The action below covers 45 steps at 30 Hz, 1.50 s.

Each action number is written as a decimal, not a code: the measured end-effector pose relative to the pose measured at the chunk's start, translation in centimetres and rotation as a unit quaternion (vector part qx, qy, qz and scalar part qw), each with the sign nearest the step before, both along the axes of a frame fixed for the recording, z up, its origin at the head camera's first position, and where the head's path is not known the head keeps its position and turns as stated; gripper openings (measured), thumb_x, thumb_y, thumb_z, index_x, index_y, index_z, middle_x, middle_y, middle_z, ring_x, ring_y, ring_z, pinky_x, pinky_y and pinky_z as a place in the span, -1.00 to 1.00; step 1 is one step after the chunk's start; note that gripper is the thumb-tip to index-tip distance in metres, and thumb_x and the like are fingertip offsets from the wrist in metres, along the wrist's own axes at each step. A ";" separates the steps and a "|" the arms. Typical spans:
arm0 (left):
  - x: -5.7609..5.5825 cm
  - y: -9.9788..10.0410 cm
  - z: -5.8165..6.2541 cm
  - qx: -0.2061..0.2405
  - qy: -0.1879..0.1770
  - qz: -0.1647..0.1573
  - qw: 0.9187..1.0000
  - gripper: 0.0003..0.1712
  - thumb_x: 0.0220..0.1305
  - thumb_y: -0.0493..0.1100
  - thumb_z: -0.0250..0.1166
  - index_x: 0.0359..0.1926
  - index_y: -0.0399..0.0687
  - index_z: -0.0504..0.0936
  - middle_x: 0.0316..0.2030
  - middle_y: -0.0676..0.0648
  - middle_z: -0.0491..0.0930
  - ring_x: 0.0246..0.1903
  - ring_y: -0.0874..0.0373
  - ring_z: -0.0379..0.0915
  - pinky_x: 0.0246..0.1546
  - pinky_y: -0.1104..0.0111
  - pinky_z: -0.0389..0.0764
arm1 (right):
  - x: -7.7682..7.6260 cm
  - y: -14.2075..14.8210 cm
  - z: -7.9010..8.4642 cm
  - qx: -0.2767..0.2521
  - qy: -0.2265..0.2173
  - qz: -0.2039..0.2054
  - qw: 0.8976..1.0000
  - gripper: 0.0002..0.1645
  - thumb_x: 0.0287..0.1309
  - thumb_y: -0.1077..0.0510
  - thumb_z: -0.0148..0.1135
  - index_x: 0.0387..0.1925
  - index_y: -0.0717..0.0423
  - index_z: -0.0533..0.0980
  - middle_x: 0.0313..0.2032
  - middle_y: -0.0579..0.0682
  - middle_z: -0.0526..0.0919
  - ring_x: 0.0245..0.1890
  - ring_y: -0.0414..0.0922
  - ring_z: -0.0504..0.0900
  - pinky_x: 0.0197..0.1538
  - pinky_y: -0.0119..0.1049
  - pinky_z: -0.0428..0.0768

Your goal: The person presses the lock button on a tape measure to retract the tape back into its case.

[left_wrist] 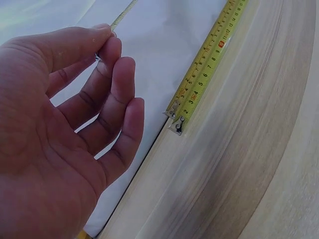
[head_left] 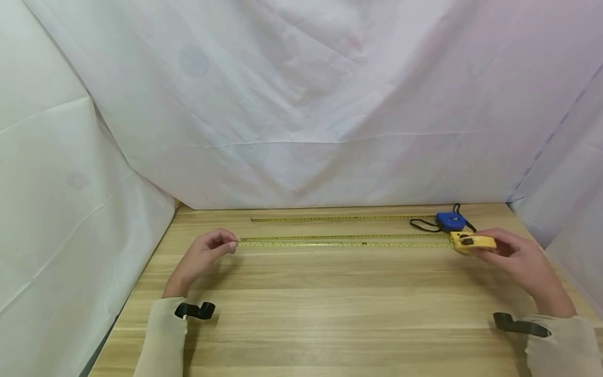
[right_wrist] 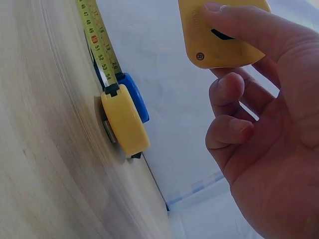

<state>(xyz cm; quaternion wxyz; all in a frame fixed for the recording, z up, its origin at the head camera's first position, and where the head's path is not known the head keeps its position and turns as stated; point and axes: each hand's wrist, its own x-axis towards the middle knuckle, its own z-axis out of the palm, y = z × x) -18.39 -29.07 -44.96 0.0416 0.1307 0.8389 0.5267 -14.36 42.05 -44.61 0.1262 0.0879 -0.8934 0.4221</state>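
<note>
My left hand [head_left: 209,250] pinches the end of a yellow tape blade [head_left: 301,244] between thumb and index finger; its other fingers curl loosely in the left wrist view. At the other end, my right hand [head_left: 523,259] grips the yellow tape measure [right_wrist: 214,40] by its case, raised off the table. The blade stretches between both hands. Beneath it, a second yellow tape measure [right_wrist: 124,122] lies on the table with its blade out to the left. Behind that is a blue tape measure [head_left: 450,221], also extended, its end hook [left_wrist: 172,110] showing in the left wrist view.
The wooden table [head_left: 306,314] carries everything. A white cloth [head_left: 301,131] hangs along the back edge, and more cloth hangs at both sides. A black cord loop [head_left: 424,226] trails from the blue tape measure. Black camera mounts [head_left: 195,310] sit on both wrists.
</note>
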 end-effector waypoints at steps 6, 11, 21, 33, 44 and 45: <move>-0.1 0.3 -0.1 0.013 -0.007 -0.007 1.000 -0.78 0.65 -0.18 0.33 0.08 -0.26 0.73 -0.12 -0.21 0.72 -0.13 0.04 0.66 -0.05 0.17 0.68 | -0.1 -0.3 0.1 0.020 -0.002 0.004 1.000 -0.60 0.26 0.45 0.55 0.10 0.33 0.67 -0.08 -0.62 0.62 -0.22 -0.45 0.63 -0.28 -0.58 0.60; -0.1 0.4 -0.2 0.018 -0.007 -0.017 1.000 -0.73 0.66 -0.20 0.31 0.10 -0.39 0.69 -0.15 -0.22 0.72 -0.15 0.04 0.67 -0.05 0.18 0.69 | -0.2 -0.4 0.0 0.012 -0.002 0.019 1.000 -0.60 0.26 0.48 0.53 0.11 0.32 0.67 -0.05 -0.60 0.62 -0.19 -0.47 0.62 -0.25 -0.59 0.61; -0.1 1.0 -0.3 0.008 -0.007 -0.026 1.000 -0.73 0.67 -0.21 0.29 0.11 -0.39 0.69 -0.09 -0.21 0.72 -0.11 0.07 0.67 0.01 0.16 0.69 | -0.4 -1.4 -0.1 -0.003 0.007 0.049 0.999 -0.56 0.22 0.53 0.52 0.11 0.29 0.69 -0.04 -0.50 0.67 -0.16 -0.43 0.64 -0.22 -0.58 0.62; -0.3 1.9 -0.6 0.012 -0.016 -0.041 0.999 -0.78 0.67 -0.19 0.30 0.08 -0.29 0.72 -0.09 -0.19 0.73 -0.08 0.02 0.68 0.01 0.16 0.70 | -0.7 -2.7 -0.5 0.015 0.015 0.065 0.998 -0.58 0.22 0.50 0.55 0.09 0.25 0.71 -0.08 -0.37 0.70 -0.20 -0.33 0.61 -0.23 -0.54 0.59; -0.4 2.9 -0.9 -0.002 -0.027 -0.055 0.998 -0.81 0.66 -0.20 0.30 0.04 -0.26 0.73 -0.11 -0.19 0.73 -0.09 0.02 0.66 -0.04 0.20 0.66 | -1.0 -4.1 -0.9 0.018 0.028 0.089 0.995 -0.57 0.18 0.50 0.58 0.06 0.19 0.73 -0.12 -0.22 0.68 -0.24 -0.27 0.58 -0.25 -0.52 0.58; -0.4 3.0 -1.0 -0.004 -0.027 -0.058 0.998 -0.81 0.67 -0.20 0.30 0.04 -0.25 0.73 -0.10 -0.19 0.73 -0.09 0.03 0.66 -0.04 0.20 0.66 | -1.0 -4.2 -0.9 0.021 0.032 0.090 0.995 -0.56 0.17 0.50 0.58 0.06 0.18 0.73 -0.12 -0.22 0.68 -0.24 -0.27 0.58 -0.25 -0.52 0.58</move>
